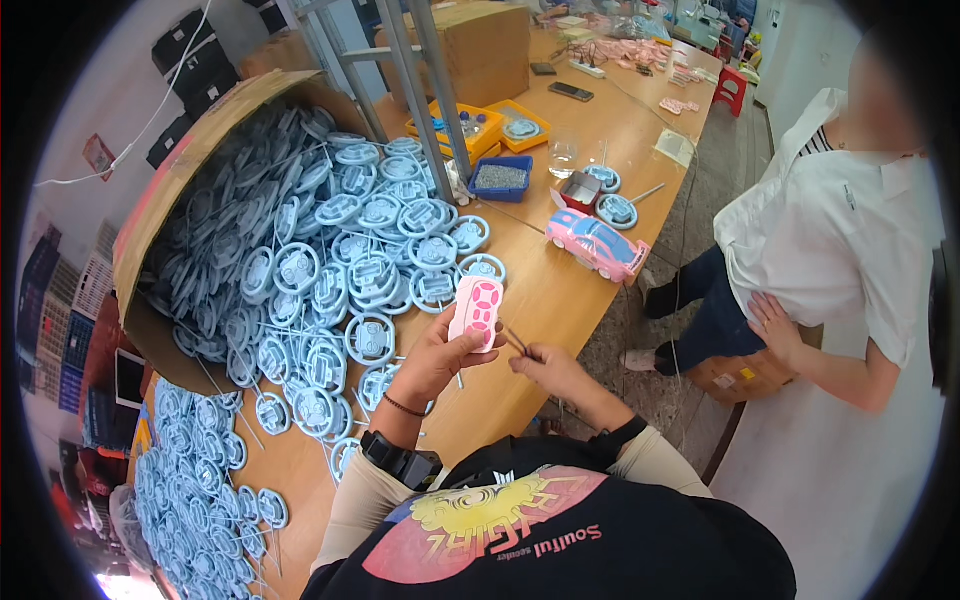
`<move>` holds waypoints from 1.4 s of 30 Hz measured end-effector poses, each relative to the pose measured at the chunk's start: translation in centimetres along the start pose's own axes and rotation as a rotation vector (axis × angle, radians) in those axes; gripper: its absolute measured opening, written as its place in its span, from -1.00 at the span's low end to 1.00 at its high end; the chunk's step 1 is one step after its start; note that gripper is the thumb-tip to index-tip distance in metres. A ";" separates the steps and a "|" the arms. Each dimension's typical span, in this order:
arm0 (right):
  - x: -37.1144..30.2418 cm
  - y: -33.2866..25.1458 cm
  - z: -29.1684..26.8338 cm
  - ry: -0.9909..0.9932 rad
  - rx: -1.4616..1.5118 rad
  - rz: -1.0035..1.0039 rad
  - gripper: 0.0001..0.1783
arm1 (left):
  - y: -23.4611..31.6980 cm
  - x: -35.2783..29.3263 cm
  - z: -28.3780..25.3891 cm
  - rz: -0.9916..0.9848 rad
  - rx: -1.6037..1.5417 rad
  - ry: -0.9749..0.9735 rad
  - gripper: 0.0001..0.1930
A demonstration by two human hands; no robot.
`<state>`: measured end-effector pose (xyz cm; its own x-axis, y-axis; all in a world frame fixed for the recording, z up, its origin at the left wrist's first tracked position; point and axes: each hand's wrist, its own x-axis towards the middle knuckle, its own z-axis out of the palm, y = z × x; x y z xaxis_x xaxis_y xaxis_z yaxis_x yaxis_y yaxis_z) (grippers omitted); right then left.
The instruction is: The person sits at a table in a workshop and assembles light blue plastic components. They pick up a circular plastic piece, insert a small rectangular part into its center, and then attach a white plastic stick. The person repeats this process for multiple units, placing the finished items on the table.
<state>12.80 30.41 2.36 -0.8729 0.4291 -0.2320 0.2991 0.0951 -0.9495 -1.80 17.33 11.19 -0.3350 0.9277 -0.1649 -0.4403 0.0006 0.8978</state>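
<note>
My left hand (pixel 438 360) holds a pink remote control (pixel 476 311) with red buttons, upright over the wooden table (pixel 545 300). My right hand (pixel 545 367) is just to its right, pinching a thin metal rod (pixel 515 340) whose tip points at the remote's lower edge. A pink toy car (pixel 598 245) stands on the table beyond the hands. A large heap of light blue steering-wheel-shaped parts (pixel 330 260) spills from a tipped cardboard box (pixel 200 150) to the left of my hands.
More blue wheel parts (pixel 200 490) lie at the lower left. A blue tray of small screws (pixel 500 178), yellow trays (pixel 520 125), a red box (pixel 580 190) and a metal stand (pixel 420 80) sit farther back. A person in a white shirt (pixel 830 230) stands at the right.
</note>
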 end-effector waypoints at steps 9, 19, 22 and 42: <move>-1.5 -3.2 -1.9 0.130 0.243 0.060 -0.60 | -2.3 -0.2 0.1 -0.013 0.092 -0.014 -0.46; -1.7 -4.2 -1.8 0.054 0.532 0.081 -0.71 | -3.9 -0.6 0.8 -0.130 0.137 -0.136 -0.42; -1.8 -4.9 -1.6 0.029 0.387 0.060 -0.73 | -4.4 -0.5 0.0 0.024 0.427 -0.073 -0.43; -1.2 -4.4 -0.6 -0.001 0.258 -0.036 -0.72 | -4.2 -0.2 -0.5 0.073 0.087 0.223 -0.64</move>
<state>12.75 30.05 6.91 -0.8817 0.4284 -0.1975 0.1599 -0.1226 -0.9795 -0.34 16.95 7.24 -0.5428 0.8213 -0.1756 -0.3383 -0.0225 0.9408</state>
